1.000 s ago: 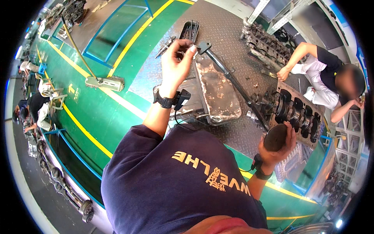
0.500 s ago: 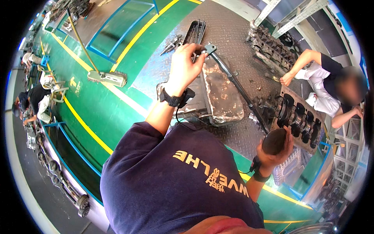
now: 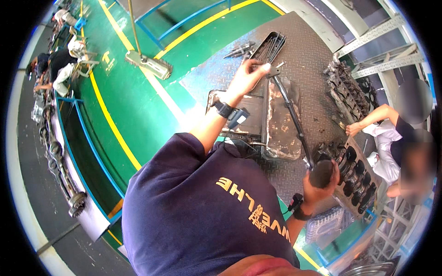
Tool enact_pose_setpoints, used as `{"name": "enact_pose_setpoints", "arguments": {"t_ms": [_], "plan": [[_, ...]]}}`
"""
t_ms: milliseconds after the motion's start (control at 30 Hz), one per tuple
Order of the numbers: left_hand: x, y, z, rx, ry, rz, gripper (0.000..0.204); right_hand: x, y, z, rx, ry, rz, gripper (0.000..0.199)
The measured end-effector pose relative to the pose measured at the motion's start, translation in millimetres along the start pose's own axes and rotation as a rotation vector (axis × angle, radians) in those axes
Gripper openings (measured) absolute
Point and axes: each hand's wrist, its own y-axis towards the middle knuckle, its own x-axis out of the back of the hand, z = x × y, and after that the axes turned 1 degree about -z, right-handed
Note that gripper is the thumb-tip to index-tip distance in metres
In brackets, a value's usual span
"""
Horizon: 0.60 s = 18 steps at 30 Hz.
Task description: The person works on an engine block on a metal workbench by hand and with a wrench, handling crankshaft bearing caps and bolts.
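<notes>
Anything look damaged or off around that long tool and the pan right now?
The metal pan under the long wrench looks heavily rusted and stained, its coating flaking. The left hand grips the wrench head, the right hand its dark handle. The plate floor is grimy; nothing looks spilled.

A long, dark metal wrench (image 3: 291, 118) with a slim straight shaft runs slantwise above the grey tread-plate floor — its far end with a small angled head at upper left, its thick black grip at lower right. The left hand (image 3: 247, 77) pinches the head end; the right hand (image 3: 323, 180) wraps the grip — both ends held.
</notes>
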Motion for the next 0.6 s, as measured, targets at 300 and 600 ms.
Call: {"name": "enact_pose_setpoints", "arguments": {"t_ms": [300,600], "plan": [[190,-36,18,0.176,0.029,-0.504,0.056,-144,33,19,0.163,-0.005,0.279,0.084],[248,-93,44,0.317,-0.07,-0.638,0.048,-297,-21,13,0.053,0.01,0.486,0.09]]}}
